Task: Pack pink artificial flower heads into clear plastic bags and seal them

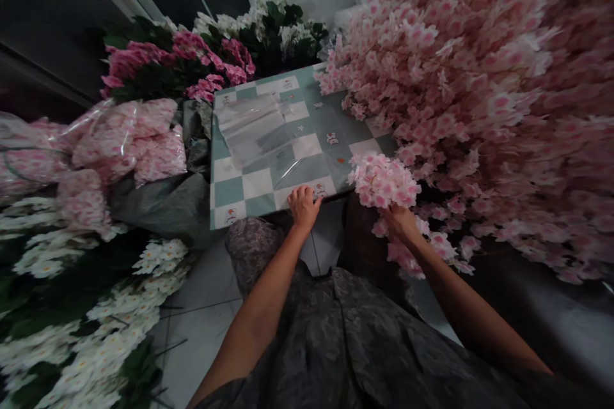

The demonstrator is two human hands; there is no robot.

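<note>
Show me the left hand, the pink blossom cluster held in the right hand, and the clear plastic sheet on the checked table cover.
Left hand (pixel 304 208): head view, on the back of the hand.
Pink blossom cluster (pixel 384 182): head view, on the middle of the cluster.
Clear plastic sheet (pixel 252 128): head view, on the middle of the sheet.

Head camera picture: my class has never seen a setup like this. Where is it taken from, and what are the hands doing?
There is no machine here. The picture comes from one camera worn on a person's head, looking forward and down, so the arms reach in from the bottom. The left hand rests on a checked table cover, near a clear plastic sheet. The right hand holds a bunch of pink blossoms. More pink blossoms are piled on the right, and white flowers lie at the lower left.
</note>
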